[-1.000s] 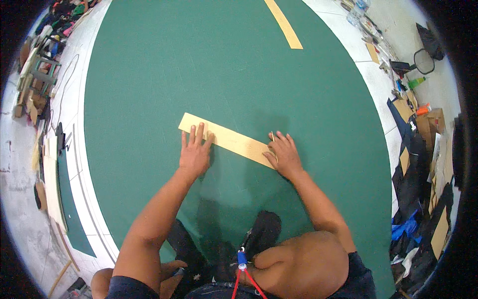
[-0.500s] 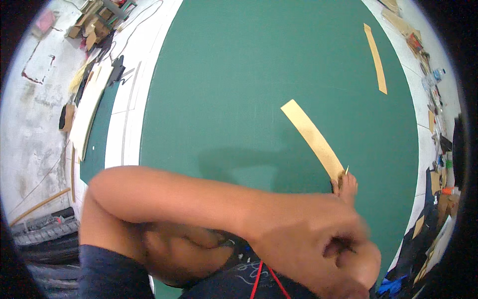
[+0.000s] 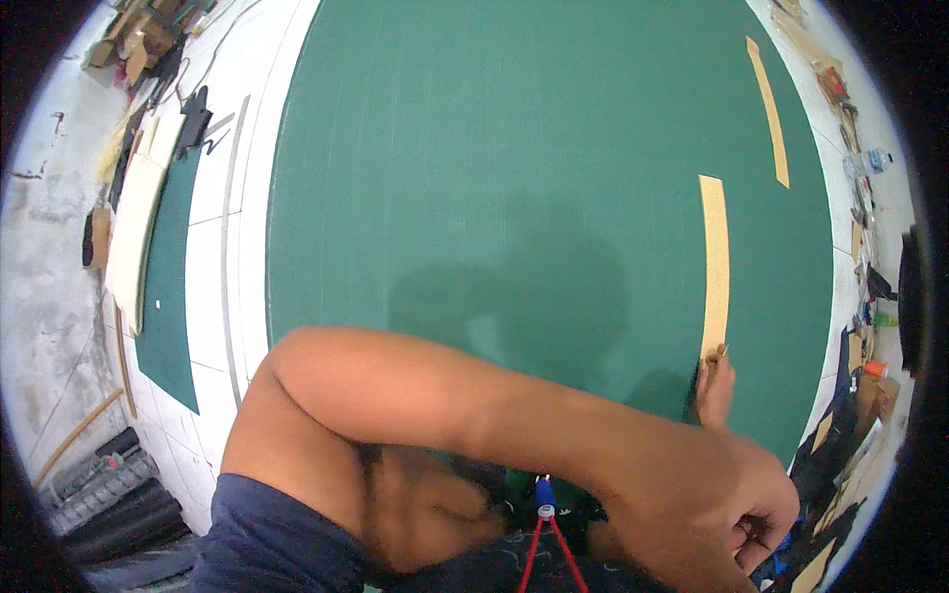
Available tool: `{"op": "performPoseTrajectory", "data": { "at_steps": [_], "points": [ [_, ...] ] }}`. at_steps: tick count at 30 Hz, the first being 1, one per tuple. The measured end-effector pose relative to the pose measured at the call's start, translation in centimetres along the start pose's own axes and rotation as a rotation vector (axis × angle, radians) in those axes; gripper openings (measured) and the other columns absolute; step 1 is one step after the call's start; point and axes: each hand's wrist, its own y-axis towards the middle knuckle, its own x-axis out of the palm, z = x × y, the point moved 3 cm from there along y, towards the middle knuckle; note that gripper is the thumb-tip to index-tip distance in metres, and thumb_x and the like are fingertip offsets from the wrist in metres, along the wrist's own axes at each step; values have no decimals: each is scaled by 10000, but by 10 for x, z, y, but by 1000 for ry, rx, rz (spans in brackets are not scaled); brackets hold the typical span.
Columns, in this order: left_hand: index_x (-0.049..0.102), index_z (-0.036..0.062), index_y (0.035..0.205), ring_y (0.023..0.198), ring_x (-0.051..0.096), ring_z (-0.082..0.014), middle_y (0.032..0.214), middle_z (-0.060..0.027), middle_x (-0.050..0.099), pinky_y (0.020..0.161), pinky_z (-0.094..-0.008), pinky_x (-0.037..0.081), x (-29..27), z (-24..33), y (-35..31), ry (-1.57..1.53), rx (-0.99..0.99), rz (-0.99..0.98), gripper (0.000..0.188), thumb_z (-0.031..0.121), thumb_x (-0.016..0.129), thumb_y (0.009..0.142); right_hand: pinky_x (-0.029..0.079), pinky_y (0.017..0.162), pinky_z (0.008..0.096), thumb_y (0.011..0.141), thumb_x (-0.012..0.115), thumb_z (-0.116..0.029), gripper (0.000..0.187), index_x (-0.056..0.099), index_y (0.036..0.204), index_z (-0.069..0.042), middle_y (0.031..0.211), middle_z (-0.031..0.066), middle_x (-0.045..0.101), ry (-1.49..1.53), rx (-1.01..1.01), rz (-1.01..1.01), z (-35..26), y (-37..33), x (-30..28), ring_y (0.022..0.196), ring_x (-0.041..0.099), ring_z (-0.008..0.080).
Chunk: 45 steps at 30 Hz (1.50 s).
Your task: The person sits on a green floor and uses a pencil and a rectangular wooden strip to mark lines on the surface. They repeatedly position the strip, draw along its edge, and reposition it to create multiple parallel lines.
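A long pale-yellow strip (image 3: 716, 262), looking like card, lies across the green sheet (image 3: 445, 148) and points away from me. My right hand (image 3: 716, 393) grips the strip's near end; a small thin pointed thing (image 3: 723, 350) sticks up at its fingertips, too small to name. My left forearm crosses the view from the left and hides the right arm. At the lower right, nearer to me than the strip, my left hand (image 3: 763, 509) is curled closed; what its fingers hold, if anything, is hidden. A second, narrower yellow strip (image 3: 769, 114) lies farther off at the right.
White floor tiles (image 3: 213, 267) border the sheet. Along the left lie a cream folded piece (image 3: 148, 227) and a dark green panel (image 3: 173, 296); black rolls (image 3: 124, 504) sit nearer. Scraps and a plastic bottle (image 3: 870, 162) line the right. A red lanyard (image 3: 531, 553) hangs before me.
The gripped strip has swung from a slant to nearly straight away from me and shifted right. Both hands have moved right with it. The view has shifted a little.
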Motion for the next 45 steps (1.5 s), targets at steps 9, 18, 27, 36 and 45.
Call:
{"op": "performPoseTrajectory", "data": {
  "at_steps": [9,18,27,36,45],
  "points": [
    [640,44,913,836,672,-300,881,-154,679,711,-442,534,-106,-149,-35,410,-308,474,414,440,758,880,526,853,508,1066,548,-217,232,589,1241,-71,1088,228,691,-89,155,-280,-47,42,-112,986,664,458],
    [693,116,1181,1232,573,-360,1268,-159,639,1034,-517,456,-171,-183,-125,1005,-665,556,451,458,714,887,536,899,468,998,662,-229,271,601,1226,-97,1174,180,700,-179,417,-29,64,9,-151,1052,684,406],
    [567,152,1449,1464,362,-451,1560,-252,401,1183,-554,340,-156,-220,-132,1425,-674,519,702,531,717,878,453,1111,479,929,737,-236,389,652,1289,-117,1452,133,599,-98,-185,-266,34,53,-62,1320,566,390],
    [499,95,1469,1494,290,-488,1598,-283,328,1200,-590,294,-142,-244,-107,1550,-995,337,818,624,682,872,314,1196,588,934,718,-384,462,641,1355,-211,1508,47,553,-123,-505,-126,36,29,-4,1436,445,357],
    [523,66,1389,1412,398,-463,1489,-274,434,1153,-593,357,-147,-229,-58,1567,-1246,339,781,645,659,883,221,1197,663,944,701,-388,402,683,1303,-205,1502,28,557,51,-612,-57,25,37,7,1447,408,365]
  ]
}}
